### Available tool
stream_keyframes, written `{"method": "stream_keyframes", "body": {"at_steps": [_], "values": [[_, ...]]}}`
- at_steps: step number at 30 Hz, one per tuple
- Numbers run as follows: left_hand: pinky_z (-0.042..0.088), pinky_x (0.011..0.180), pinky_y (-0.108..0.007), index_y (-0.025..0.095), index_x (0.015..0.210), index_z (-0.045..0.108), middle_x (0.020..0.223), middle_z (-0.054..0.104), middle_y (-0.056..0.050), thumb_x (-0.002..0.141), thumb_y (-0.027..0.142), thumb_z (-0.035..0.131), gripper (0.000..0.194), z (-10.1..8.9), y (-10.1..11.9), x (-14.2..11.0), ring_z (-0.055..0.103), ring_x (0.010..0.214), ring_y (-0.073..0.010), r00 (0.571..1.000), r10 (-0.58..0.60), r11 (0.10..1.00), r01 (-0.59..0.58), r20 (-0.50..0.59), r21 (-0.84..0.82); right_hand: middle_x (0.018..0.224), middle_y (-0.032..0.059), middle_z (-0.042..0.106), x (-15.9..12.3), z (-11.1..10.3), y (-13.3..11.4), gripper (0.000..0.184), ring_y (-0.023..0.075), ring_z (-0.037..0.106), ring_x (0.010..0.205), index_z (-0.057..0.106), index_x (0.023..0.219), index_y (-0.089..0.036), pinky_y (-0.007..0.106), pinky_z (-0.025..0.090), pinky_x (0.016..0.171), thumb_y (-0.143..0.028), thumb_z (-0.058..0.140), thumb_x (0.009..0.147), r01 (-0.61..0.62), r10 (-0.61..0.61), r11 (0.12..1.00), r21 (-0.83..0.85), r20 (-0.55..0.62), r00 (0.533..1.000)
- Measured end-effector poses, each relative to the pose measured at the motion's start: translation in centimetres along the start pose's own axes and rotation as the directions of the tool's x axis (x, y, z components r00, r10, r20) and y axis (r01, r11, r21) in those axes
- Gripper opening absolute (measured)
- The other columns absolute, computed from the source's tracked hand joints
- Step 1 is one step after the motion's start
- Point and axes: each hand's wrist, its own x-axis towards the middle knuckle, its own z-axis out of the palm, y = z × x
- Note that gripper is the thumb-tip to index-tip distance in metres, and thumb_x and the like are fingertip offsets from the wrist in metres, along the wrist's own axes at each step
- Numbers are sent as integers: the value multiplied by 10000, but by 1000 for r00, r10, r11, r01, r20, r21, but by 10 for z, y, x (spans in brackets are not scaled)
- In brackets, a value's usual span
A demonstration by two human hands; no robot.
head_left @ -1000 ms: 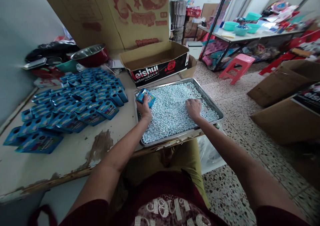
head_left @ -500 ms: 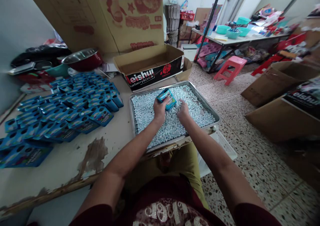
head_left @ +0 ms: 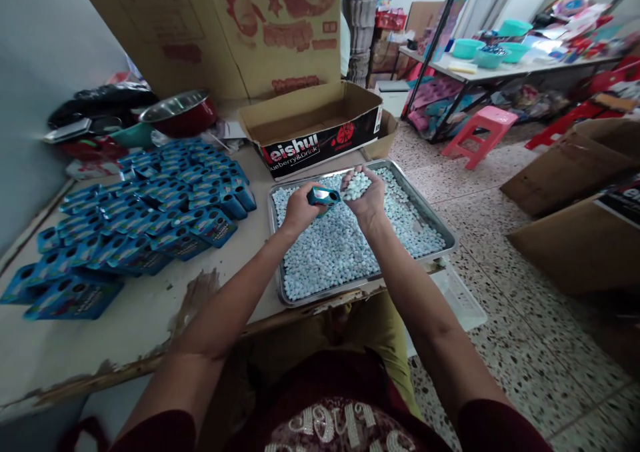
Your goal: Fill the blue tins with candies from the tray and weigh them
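Left hand (head_left: 299,207) grips the small blue box (head_left: 323,197) above the tray's (head_left: 440,222) far edge, opening toward the right hand (head_left: 364,197), whose fingers cup pale candies (head_left: 357,185). The filling step looks underway; next comes a careful tip into that narrow opening.

probably a small packing workshop: stacked cardboard cartons (head_left: 215,25), rows of blue boxes (head_left: 150,212), cluttered worktable (head_left: 500,72).

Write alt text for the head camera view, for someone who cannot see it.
Over a metal tray of pale blue candies, the left hand holds a small blue box; the right hand cups candies beside it.
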Motion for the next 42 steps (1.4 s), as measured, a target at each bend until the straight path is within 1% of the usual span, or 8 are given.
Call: {"method": "stream_keyframes", "body": {"at_steps": [4, 9, 16, 21, 26, 33, 37, 42], "values": [[553, 847, -346, 259, 1009, 821, 918, 785, 5, 535, 82, 902, 512, -2, 0, 1, 708, 868, -235, 999, -33, 997, 35, 24, -64, 635, -29, 608, 2, 12, 6, 191, 123, 601, 587, 556, 800, -234, 242, 544, 573, -262, 591, 986, 14, -14, 1000, -1, -13, 1000], [574, 815, -337, 252, 990, 823, 893, 785, 4, 508, 96, 921, 516, -3, -4, 0, 719, 857, -236, 997, -72, 987, 73, 17, -144, 679, -36, 602, 8, 12, 6, 238, 113, 579, 593, 524, 785, -240, 233, 494, 555, -321, 645, 972, 38, -32, 992, -120, 53, 998], [551, 801, -328, 240, 970, 822, 871, 770, 10, 479, 60, 917, 532, 2, -7, 3, 697, 832, -229, 991, -132, 978, 133, 14, -162, 737, -5, 597, 11, 16, 8, 286, 163, 601, 687, 560, 789, -258, 330, 597, 682, -479, 636, 955, 126, -111, 968, -218, 80, 991], [546, 799, -317, 246, 964, 819, 867, 763, 24, 491, 77, 911, 511, 3, -3, 3, 703, 849, -230, 991, -131, 978, 132, 16, -162, 735, -1, 587, 10, 18, 10, 395, 171, 615, 723, 552, 783, -262, 317, 577, 669, -608, 671, 931, 133, -123, 956, -261, 56, 991], [548, 805, -324, 245, 946, 814, 845, 757, 32, 481, 65, 915, 508, 2, -2, 3, 699, 832, -227, 989, -144, 974, 145, 18, -175, 748, 2, 573, 10, 15, 11, 411, 172, 607, 735, 553, 768, -262, 339, 562, 696, -624, 661, 929, 155, -132, 948, -277, 101, 986], [541, 787, -323, 242, 951, 808, 824, 751, 34, 492, 61, 920, 506, 2, -2, 3, 686, 807, -221, 989, -146, 973, 148, 24, -175, 750, 3, 615, 4, 18, 17, 419, 163, 626, 769, 566, 754, -260, 306, 546, 735, -622, 607, 959, 241, -207, 919, -313, 138, 969], [530, 782, -314, 241, 951, 805, 832, 751, 30, 493, 74, 923, 501, 3, -2, 4, 685, 808, -218, 990, -137, 976, 139, 22, -167, 741, 5, 610, 0, 18, 18, 449, 173, 638, 783, 557, 734, -266, 319, 545, 752, -651, 598, 962, 308, -263, 885, -349, 171, 949], [525, 804, -317, 230, 943, 794, 844, 747, 24, 497, 89, 912, 483, 5, 1, 2, 676, 822, -218, 992, -125, 975, 128, 29, -179, 730, 5, 597, -4, 19, 24, 438, 187, 656, 831, 560, 752, -272, 347, 559, 813, -643, 586, 983, 310, -261, 882, -356, 179, 949]]}}
